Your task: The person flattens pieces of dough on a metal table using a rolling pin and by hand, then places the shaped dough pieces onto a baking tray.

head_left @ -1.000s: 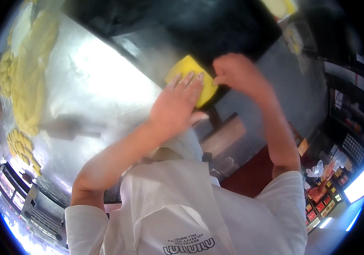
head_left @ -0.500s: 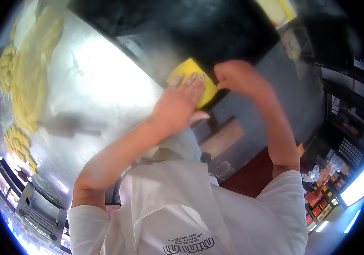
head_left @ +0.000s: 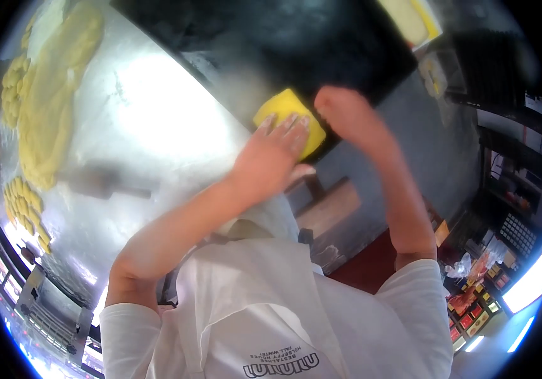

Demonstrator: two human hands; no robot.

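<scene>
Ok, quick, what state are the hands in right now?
Left hand: open, laid over the yellow piece.
Right hand: closed, curled near the dark tray; whether it holds anything can't be told.

Bright glare whitens the worktop (head_left: 163, 120) while fisheye distortion curves the dark-rimmed edges.

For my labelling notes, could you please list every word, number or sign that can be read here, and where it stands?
"FALL WINTE", last letter unclear: upside down on the white top.
"HOLSEFFY HOUES", roughly: same print, letters uncertain.
"BESTALHSE", roughly: same print, letters uncertain.
Large outlined word, same print: too stylised to read surely.
Red packages, right: too small to read.
</scene>
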